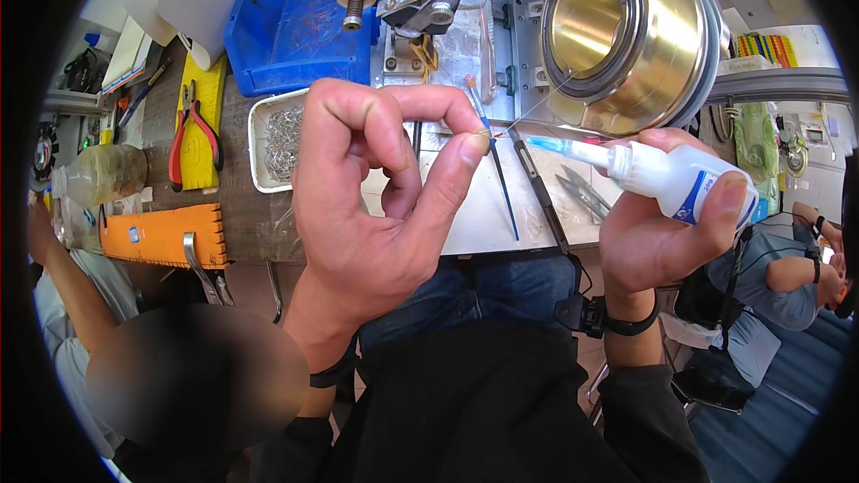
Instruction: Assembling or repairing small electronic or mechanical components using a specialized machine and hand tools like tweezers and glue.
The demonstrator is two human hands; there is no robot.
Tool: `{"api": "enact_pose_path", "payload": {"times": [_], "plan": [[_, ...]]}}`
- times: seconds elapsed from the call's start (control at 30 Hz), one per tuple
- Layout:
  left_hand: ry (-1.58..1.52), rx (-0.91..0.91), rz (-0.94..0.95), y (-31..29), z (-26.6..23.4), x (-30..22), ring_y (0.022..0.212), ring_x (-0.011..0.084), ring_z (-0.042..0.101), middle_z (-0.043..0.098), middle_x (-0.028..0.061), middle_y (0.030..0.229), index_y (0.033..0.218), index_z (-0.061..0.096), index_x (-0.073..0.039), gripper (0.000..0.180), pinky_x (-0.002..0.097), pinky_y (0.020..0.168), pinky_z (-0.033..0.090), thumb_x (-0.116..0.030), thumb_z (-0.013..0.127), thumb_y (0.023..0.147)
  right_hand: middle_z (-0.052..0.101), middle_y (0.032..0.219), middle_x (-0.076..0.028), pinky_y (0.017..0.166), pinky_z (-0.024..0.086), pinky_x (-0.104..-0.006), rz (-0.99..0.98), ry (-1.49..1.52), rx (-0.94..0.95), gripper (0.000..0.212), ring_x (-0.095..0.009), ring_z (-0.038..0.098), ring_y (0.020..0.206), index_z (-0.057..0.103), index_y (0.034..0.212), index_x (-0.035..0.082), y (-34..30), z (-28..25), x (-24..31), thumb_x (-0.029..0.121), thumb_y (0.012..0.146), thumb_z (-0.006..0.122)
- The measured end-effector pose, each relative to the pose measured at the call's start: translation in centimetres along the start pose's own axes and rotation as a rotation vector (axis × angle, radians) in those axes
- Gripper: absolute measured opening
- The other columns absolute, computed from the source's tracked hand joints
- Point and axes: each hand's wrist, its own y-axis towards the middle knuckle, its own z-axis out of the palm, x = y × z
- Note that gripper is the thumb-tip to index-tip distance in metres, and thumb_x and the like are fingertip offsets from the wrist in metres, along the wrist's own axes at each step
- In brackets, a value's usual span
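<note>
My left hand (362, 188) is closed in a pinch, thumb and forefinger pressed together on the end of a thin wire (530, 113). From the fingertips this wire slants up toward a large brass-coloured ring (667, 45). In my right hand (649, 246) is a white squeeze bottle (660, 172), tilted so that its blue-tinted nozzle (548, 145) points left, a short gap from the pinched fingers. Below the fingertips, a slim blue stick (504, 188) lies on the white work surface, with a dark pen-like tool (540, 188) beside it.
Tweezers (583, 194) lie right of the pen-like tool. A white tray (260, 148) of small metal pieces, a blue bin (295, 27) and a metal fixture (420, 9) stand beyond my left hand. Red-handled pliers (192, 139) are farther left. Other people sit at both sides.
</note>
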Motion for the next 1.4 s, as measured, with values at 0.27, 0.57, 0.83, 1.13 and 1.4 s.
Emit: {"api": "enact_pose_path", "payload": {"times": [0.27,0.57,0.83,1.13,1.4], "plan": [[-0.048,-0.075,0.074,0.0,0.4,0.7,0.05,-0.0018,0.032,0.068,0.0114,0.095,0.091,0.037,-0.007,0.036,0.0138,0.048,0.027,0.01,0.068,0.083,0.066,0.086,-0.021,0.073,0.056,-0.0407,-0.024,0.017,0.026,0.062,-0.03,0.066,0.074,0.064,0.094,-0.009,0.0,0.3,0.2,0.051,0.094,0.045],[-0.011,0.0,0.0,0.0,0.2,0.2,0.057,0.0006,0.033,0.065,0.0173,0.098,0.091,0.031,-0.011,0.041,0.0149,0.058,0.032,0.013,0.064,0.085,0.067,0.086,-0.021,0.075,0.054,-0.0376,-0.007,0.043,0.02,0.061,-0.029,0.066,0.075,0.065,0.092,-0.008,-0.1,0.3,0.2,0.049,0.094,0.045],[-0.059,-0.072,0.052,0.0,0.4,0.5,0.05,-0.0018,0.032,0.068,0.011,0.095,0.09,0.037,-0.008,0.036,0.0136,0.049,0.028,0.01,0.067,0.083,0.067,0.085,-0.02,0.073,0.056,-0.0394,-0.027,-0.02,0.029,0.062,-0.029,0.066,0.074,0.065,0.094,-0.008,0.0,0.4,0.5,0.051,0.094,0.045],[-0.201,-0.076,-0.071,0.0,0.6,0.3,0.052,-0.0019,0.033,0.068,0.0136,0.097,0.09,0.035,-0.009,0.036,0.0139,0.05,0.029,0.01,0.066,0.085,0.066,0.086,-0.019,0.069,0.054,-0.0397,0.005,0.09,-0.088,0.058,-0.028,0.065,0.071,0.063,0.093,-0.005,-0.2,0.4,0.4,0.05,0.095,0.045],[-0.335,-0.096,-0.263,0.0,0.6,0.0,0.056,-0.0012,0.033,0.065,0.0127,0.097,0.09,0.033,-0.01,0.038,0.0151,0.052,0.03,0.008,0.066,0.086,0.063,0.081,-0.016,0.061,0.051,-0.0393,0.11,0.188,-0.074,0.049,-0.027,0.06,0.063,0.06,0.09,0.0,-0.8,-1.5,1.6,0.046,0.098,0.045]]}}
